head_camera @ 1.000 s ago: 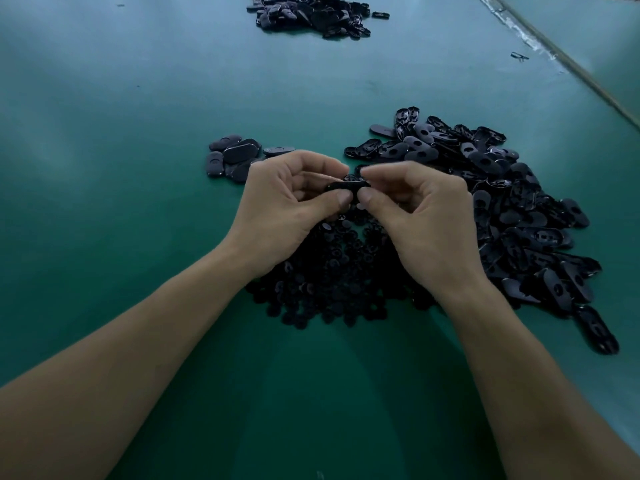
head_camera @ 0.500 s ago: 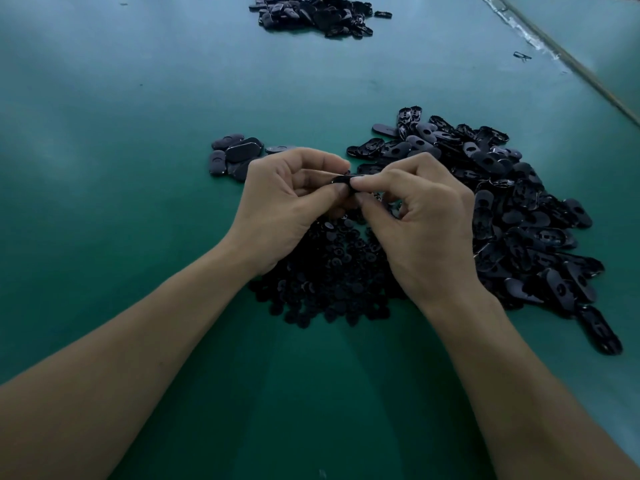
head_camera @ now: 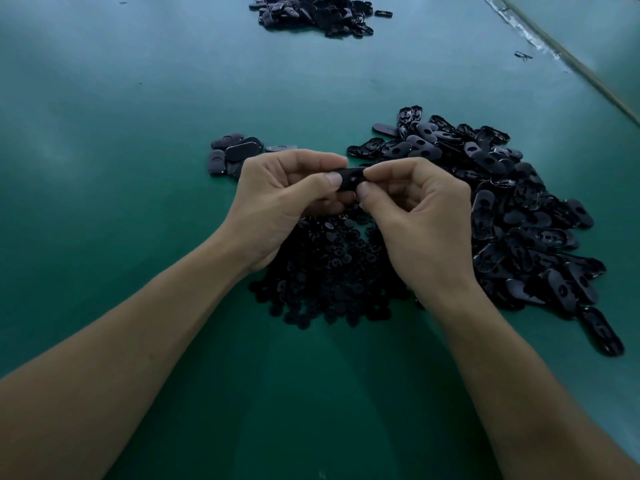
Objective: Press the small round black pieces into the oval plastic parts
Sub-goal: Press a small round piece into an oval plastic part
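Head view:
- Surface: flat green table [head_camera: 104,168], matte, w/ soft light patches toward the far left. A pale strip [head_camera: 571,64] runs diagonally across the top right corner; more green beyond it. Nothing else of the room shows.
- Count: 2 bare hands, 1 held part, 4 dark groups on the table.
- Left hand [head_camera: 277,199] & right hand [head_camera: 422,220] meet above the table, each pinching one end of a single oval part [head_camera: 351,178] btwn thumb & forefinger, other fingers curled in.
- The held part is black, smooth, slightly glossy, w/ a small opening at its middle. Can't tell if a round piece sits in it.
- Round pieces [head_camera: 329,282]: a heap right under & behind the wrists, tiny black discs, dull. Too many to count.
- Oval parts [head_camera: 519,220]: a big loose heap just right of the right hand, shiny black shells w/ a hole each, some face up, some hollow side up. Too many to count.
- Small cluster [head_camera: 235,154] just beyond the left hand: approx. 5 ovals visible, partly hidden by the knuckles.
- Far heap [head_camera: 311,15] at the top edge, same dark parts, cut off by the frame.
- 1 small dark scrap [head_camera: 523,56] near the strip; shape unclear.
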### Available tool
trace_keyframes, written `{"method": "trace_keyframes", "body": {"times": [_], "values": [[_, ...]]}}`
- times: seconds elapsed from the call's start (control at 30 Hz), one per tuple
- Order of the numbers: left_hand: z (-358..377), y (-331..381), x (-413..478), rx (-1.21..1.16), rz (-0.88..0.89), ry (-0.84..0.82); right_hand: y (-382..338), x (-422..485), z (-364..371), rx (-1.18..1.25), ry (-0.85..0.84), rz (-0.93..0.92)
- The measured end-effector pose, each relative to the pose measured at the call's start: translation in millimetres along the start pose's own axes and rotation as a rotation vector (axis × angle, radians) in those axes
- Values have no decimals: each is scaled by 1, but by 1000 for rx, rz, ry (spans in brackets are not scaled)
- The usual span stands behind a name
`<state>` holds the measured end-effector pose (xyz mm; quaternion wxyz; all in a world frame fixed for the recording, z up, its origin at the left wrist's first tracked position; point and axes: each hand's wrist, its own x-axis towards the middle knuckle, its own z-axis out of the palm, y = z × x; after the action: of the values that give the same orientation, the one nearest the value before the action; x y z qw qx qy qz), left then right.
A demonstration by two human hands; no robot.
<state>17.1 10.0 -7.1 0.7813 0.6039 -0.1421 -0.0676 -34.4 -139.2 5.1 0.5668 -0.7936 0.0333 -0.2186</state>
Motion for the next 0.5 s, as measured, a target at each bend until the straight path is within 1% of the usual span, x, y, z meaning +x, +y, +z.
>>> {"method": "trace_keyframes", "body": {"times": [0.1, 0.27, 0.37, 0.5], "values": [[0, 0, 1, -35, -16, 15, 0, 3, -2, 119, 2, 79], [-1, 2, 1, -69, -15, 32, -3, 4, -4, 214, -13, 112], [-1, 2, 1, -78, -15, 27, -4, 3, -5, 201, -30, 90], [-1, 2, 1, -80, -12, 15, -3, 4, -5, 124, -32, 29]]}}
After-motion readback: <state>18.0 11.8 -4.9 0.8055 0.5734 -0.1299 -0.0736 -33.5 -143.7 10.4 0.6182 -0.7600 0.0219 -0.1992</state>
